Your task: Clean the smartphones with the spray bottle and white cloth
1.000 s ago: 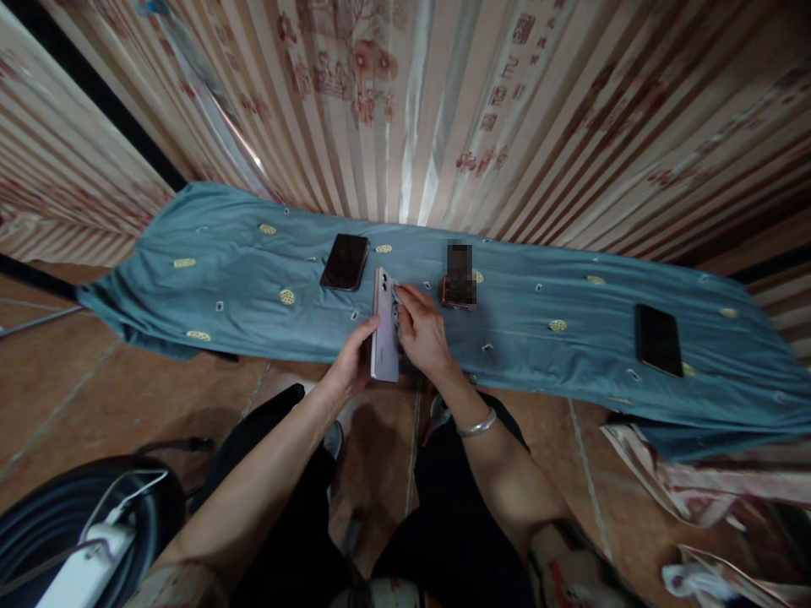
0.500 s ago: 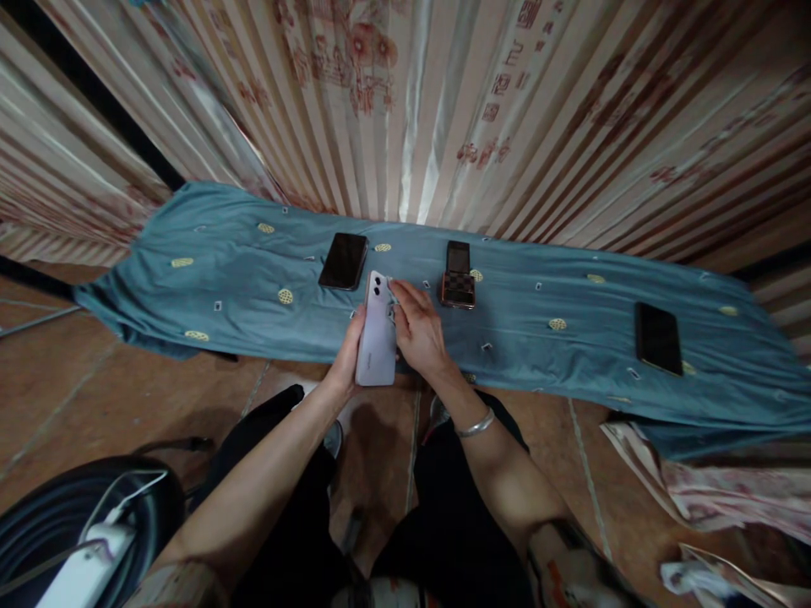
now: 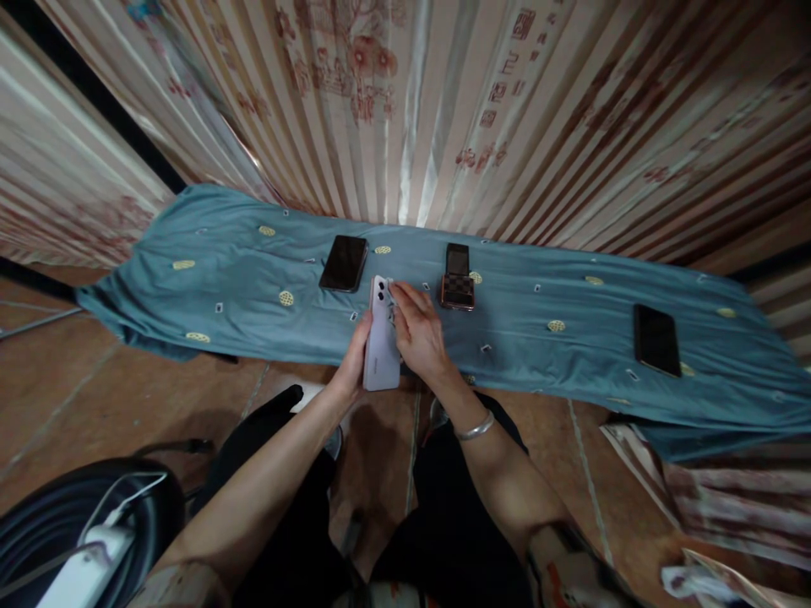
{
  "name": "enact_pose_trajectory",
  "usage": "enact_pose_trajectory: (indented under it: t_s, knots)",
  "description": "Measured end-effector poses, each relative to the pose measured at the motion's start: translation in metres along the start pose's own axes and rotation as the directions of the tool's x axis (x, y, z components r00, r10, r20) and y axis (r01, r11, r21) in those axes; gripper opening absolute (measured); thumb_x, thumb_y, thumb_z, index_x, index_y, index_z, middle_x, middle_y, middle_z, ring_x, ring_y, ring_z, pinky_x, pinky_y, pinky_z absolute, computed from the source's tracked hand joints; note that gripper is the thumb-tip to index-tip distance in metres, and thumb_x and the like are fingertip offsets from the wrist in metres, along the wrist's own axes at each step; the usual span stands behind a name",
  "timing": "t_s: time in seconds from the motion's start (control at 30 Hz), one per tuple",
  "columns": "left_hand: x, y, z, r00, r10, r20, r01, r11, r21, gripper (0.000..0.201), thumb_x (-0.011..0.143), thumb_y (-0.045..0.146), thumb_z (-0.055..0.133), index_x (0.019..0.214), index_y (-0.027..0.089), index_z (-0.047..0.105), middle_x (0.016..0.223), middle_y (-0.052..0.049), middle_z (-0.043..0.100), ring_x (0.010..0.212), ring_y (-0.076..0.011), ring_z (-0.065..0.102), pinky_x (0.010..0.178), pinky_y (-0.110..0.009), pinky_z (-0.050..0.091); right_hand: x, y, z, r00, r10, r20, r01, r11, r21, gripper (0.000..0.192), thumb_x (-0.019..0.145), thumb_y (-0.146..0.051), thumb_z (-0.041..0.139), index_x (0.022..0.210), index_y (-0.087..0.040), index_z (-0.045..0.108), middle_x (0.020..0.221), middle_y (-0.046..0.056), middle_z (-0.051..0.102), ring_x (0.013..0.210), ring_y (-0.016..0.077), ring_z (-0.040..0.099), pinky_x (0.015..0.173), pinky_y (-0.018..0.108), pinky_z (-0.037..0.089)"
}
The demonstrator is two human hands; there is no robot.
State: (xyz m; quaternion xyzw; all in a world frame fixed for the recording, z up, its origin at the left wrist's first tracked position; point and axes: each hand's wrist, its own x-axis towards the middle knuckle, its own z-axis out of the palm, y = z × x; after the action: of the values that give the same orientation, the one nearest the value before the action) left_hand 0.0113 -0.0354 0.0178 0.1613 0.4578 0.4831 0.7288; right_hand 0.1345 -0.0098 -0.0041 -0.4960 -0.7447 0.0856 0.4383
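Head view: pale phone held between both hands

Held upright over near edge of teal cloth (image 3: pixel 241 279): lilac phone (image 3: pixel 382 342), back and camera lenses outward. Left hand (image 3: pixel 352 365) clasped along its left edge; right hand (image 3: pixel 418 333) closed against right edge, fingertips near lenses. Judged rigid, light, smooth-backed, breakable if dropped; best gripped by long edges. Nearby: dark phone (image 3: pixel 344 263), flip phone (image 3: pixel 457 276), black phone (image 3: pixel 656 339)

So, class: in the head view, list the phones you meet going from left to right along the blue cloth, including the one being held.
Black phone lying flat → pale lilac phone held in both hands → small keypad phone → black phone at the far right.
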Motion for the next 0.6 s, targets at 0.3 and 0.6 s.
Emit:
enact_pose_trajectory:
  t_s: [0.3,0.6]
  knots:
    - [-0.004,0.012,0.005,0.999,0.043,0.020,-0.041,0.995,-0.088,0.043,0.097,0.042,0.044,0.117,0.012,0.068,0.093,-0.008,0.078,0.097,-0.0212,0.072,0.085,-0.026,0.057,-0.009,-0.012,0.002,0.999,-0.044,0.027,0.044,0.999,0.009,0.044,0.098,-0.017,0.035,0.135,-0.015,0.060,0.136,0.013,0.062,0.127,0.0244,0.056,0.114,0.045,0.044]
    - [-0.008,0.004,0.001,1.000,-0.014,0.025,0.015,0.999,-0.032,0.043,0.099,0.041,0.041,0.119,0.013,0.067,0.086,-0.006,0.078,0.084,-0.0203,0.074,0.081,-0.029,0.059,-0.008,-0.006,0.000,1.000,-0.001,0.019,0.002,1.000,-0.008,0.045,0.097,-0.016,0.036,0.136,-0.019,0.058,0.138,0.011,0.060,0.126,0.0241,0.056,0.114,0.047,0.044]
